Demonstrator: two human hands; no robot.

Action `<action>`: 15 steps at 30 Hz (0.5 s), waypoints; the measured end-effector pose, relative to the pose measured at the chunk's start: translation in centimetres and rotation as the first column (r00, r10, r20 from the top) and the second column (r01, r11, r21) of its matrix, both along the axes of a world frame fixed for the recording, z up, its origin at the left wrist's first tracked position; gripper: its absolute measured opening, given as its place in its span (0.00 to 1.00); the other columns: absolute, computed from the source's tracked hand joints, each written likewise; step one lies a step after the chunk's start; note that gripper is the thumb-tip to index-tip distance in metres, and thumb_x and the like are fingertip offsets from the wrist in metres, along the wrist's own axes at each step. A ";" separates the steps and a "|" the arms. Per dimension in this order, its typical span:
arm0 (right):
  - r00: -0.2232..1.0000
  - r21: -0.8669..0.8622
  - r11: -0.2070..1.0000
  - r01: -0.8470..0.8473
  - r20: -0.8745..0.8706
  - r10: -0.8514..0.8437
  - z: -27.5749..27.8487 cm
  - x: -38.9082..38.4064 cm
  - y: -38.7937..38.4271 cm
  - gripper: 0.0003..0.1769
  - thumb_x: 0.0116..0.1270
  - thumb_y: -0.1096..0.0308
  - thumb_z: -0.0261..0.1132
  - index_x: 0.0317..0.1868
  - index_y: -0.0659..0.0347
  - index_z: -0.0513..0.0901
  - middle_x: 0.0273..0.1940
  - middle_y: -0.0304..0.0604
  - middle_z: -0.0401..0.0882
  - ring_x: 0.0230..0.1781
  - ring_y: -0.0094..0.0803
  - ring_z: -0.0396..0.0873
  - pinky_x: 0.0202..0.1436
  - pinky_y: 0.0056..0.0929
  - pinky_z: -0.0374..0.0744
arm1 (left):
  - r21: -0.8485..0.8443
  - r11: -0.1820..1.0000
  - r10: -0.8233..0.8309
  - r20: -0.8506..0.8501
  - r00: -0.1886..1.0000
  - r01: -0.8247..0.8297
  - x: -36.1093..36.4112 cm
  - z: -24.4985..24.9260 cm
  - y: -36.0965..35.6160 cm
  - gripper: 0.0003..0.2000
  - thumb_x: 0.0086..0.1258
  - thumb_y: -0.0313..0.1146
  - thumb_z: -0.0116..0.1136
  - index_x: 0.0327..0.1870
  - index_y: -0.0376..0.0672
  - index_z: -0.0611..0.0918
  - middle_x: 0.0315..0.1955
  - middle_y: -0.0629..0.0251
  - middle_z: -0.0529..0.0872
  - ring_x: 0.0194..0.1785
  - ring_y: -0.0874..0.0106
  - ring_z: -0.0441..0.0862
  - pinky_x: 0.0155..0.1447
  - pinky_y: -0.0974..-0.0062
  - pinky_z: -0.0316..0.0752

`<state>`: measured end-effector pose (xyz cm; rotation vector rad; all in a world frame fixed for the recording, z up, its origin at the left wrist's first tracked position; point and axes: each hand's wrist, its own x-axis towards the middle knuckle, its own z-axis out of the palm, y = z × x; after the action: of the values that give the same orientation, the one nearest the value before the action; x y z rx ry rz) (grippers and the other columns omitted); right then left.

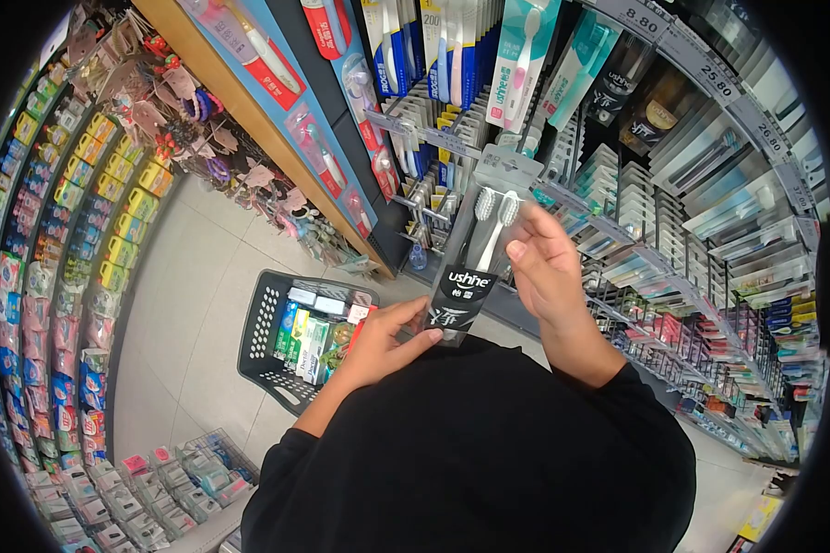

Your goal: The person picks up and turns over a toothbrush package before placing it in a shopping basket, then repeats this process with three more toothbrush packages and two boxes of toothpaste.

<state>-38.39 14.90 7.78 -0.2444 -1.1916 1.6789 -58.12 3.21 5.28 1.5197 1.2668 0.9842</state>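
A clear and black pack of toothbrushes (pixel 475 249) is held up in front of my chest. Two white-headed brushes show through its window, above a black label reading "ushine". My left hand (pixel 392 341) grips the lower end, thumb across the front corner. At the upper right edge, my right hand (pixel 549 267) holds the pack between bent fingers and thumb. Below and left of the pack, a dark grey shopping basket (pixel 266 318) stands on the floor with several boxes and packets inside.
Racks of hanging toothbrush packs (pixel 526 64) rise ahead and to the right, with price labels (pixel 641 14) along the rails. Hair accessories (pixel 194 101) hang beyond a wooden panel edge (pixel 258 120). Shelves of colourful packets (pixel 65 304) line the left across a tiled floor (pixel 184 304).
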 end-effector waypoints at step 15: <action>0.975 -0.156 0.987 -0.038 0.210 0.071 0.2 -2.2 -0.8 0.33 0.57 0.76 0.70 0.61 0.66 0.63 0.51 0.43 0.76 0.52 0.30 0.76 0.57 0.32 0.74 | -0.303 0.883 0.017 0.785 0.620 0.359 1.0 -0.3 0.1 0.33 0.75 0.57 0.33 0.64 0.33 0.67 0.44 0.59 0.78 0.43 0.72 0.75 0.50 0.76 0.69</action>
<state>-40.55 14.10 7.99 -0.5023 -1.2389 1.8288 -57.11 3.26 4.96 0.6850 0.6122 0.9720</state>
